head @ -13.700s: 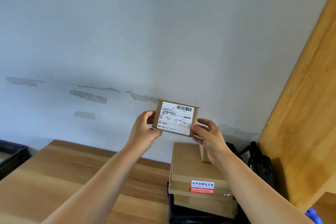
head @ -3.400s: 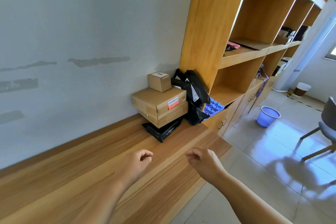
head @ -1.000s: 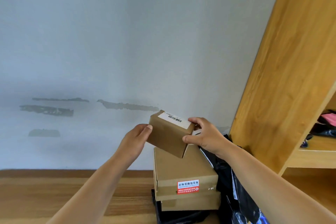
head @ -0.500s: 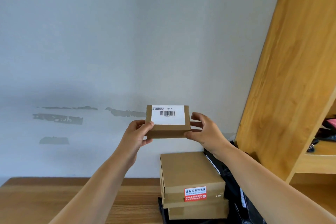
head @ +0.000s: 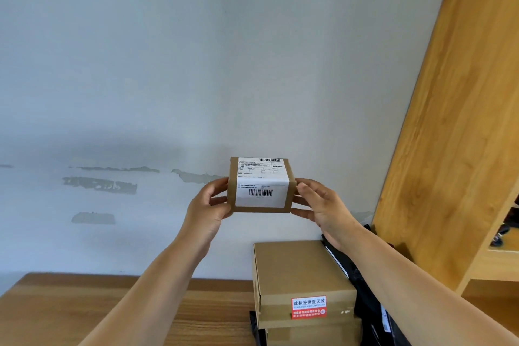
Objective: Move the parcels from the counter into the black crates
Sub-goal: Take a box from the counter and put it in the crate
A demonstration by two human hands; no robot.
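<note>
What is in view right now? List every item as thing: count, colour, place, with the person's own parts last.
Small brown cardboard parcel with white barcode label: one, held up in front of the wall.
Larger brown cardboard box with red sticker: one, on the counter, stacked on another box.
Lower brown cardboard box: one, under it, only partly seen.
Black plastic mailer bags: count unclear, beneath and to the right of the boxes.
Wooden counter: one, light brown, along the wall.
Wooden shelf unit: one, orange-brown, at right.
Grey-white wall: scuffed patches at left.
Left hand: fingers grip the parcel's left side.
Right hand: fingers grip its right side.
</note>
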